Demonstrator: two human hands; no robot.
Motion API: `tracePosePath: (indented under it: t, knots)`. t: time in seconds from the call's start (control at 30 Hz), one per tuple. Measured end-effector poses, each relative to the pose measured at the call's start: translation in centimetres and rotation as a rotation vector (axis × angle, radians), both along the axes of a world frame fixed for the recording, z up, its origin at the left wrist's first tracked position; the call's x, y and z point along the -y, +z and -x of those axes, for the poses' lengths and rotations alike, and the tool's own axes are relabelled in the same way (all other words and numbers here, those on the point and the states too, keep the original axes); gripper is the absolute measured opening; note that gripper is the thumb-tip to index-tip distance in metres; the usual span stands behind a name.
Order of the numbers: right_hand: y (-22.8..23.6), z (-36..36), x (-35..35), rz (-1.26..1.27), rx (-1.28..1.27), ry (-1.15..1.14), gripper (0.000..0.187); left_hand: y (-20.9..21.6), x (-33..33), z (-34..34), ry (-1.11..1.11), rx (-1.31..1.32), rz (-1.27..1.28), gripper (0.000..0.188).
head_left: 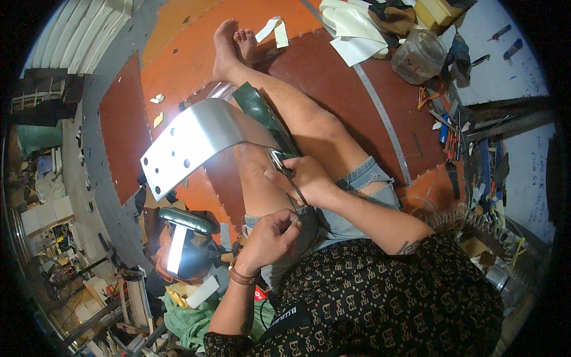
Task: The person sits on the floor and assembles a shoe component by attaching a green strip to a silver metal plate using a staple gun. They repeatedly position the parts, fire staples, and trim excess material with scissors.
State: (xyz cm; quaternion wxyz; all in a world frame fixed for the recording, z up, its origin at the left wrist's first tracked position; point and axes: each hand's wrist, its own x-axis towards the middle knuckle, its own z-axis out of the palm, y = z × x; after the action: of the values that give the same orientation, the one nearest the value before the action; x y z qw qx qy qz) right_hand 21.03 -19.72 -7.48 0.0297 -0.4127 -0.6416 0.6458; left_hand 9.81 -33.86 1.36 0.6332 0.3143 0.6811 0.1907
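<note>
A curved silver metal sheet (pixel 196 131) with several round holes rests across my legs. Dark green strips (pixel 262 113) lie along its right edge. At the sheet's near right corner, my right hand (pixel 303 181) is closed round a metal tool with dark handles (pixel 276 159), which looks like pliers; its jaws sit by the edge and my fingers partly cover it. Nearer my body, my left hand (pixel 270 238) is closed, thumb and fingertips pressed together just below the tool's handle. Whatever those fingertips hold, if anything, is too small to make out.
Left of my knees stands a dark rounded object with a white band (pixel 176 250), beside a green bag (pixel 190 324). A long ruler (pixel 380 110) lies on the red and orange floor mat (pixel 410 131) at right. Beyond it are a clear jar (pixel 419 56) and scattered hand tools (pixel 446 134).
</note>
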Motion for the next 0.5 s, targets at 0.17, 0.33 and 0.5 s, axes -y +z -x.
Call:
tracePosePath:
  t: [0.17,0.33,0.5]
  knots:
    - [0.7,0.0,-0.1,0.027,-0.032,-0.012,0.064,0.1,0.0,-0.1,-0.025,-0.035,-0.041,0.017]
    - [0.7,0.0,-0.3,-0.031,-0.006,0.015,0.062,-0.2,0.3,0.0,-0.025,-0.034,-0.051,0.018]
    - [0.4,0.0,-0.1,0.004,-0.005,0.000,0.060,-0.7,0.8,-0.1,0.004,0.095,0.010,0.016]
